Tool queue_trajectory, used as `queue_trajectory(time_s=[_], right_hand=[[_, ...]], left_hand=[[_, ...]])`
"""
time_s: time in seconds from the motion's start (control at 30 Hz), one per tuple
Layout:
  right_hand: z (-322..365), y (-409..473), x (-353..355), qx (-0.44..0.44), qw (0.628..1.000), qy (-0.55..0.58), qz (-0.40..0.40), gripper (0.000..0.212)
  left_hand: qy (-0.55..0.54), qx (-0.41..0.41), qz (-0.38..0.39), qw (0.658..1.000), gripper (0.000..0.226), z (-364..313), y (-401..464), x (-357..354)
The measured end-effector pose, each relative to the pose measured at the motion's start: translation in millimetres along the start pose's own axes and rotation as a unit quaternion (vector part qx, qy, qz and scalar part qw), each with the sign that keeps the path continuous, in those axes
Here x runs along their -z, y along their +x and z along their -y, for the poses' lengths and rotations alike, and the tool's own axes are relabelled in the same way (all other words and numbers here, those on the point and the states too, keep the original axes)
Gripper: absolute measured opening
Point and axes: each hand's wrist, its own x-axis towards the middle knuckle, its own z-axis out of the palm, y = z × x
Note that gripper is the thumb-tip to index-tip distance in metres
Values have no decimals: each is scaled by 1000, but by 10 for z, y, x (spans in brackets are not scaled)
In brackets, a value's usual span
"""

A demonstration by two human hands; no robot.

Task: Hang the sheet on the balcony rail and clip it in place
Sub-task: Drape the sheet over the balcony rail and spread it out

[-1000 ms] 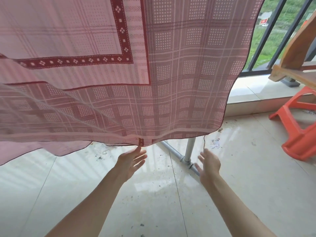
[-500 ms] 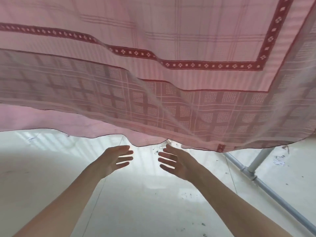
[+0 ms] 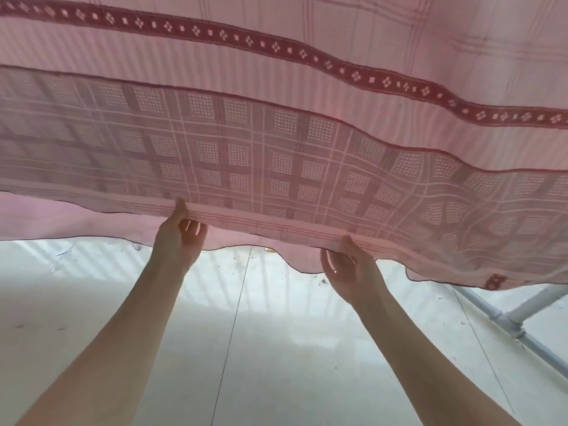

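**Gripping the Hem: Two Hands Take Hold of a Hanging Sheet**

Reaching up from below, both bare forearms stretch toward the lower hem of a pink sheet [image 3: 276,142] that hangs across the whole upper part of the view, its checked border and dark red diamond band running from side to side. The left hand [image 3: 179,238] pinches the sheet's front hem, thumb on the near face and fingers curled behind the cloth, palm turned toward the fabric. The right hand [image 3: 349,265] grasps the same hem further along, thumb pressed over the edge and fingers tucked behind it. Between the two hands the hem is pulled into a straight, taut line; beyond them it sags in waves. A second layer of the sheet hangs behind the first, its dark edge lower. Beneath the sheet lies a glossy pale tiled floor [image 3: 276,348], and below the sheet's right end stand white pipes [image 3: 504,321] joined at a fitting.
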Motion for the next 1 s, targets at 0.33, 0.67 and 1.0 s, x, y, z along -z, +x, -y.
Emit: queue_trajectory(time_s=[0.33, 0.67, 1.0], right_hand=[[-133, 274, 259, 48, 995, -53, -75, 4], [-155, 427, 349, 45, 994, -47, -88, 4], [-204, 523, 337, 38, 994, -39, -96, 22]], left_hand=[[34, -30, -41, 998, 9, 223, 226, 425], [75, -13, -103, 992, 5, 453, 326, 646], [85, 15, -122, 989, 7, 540, 431, 677]])
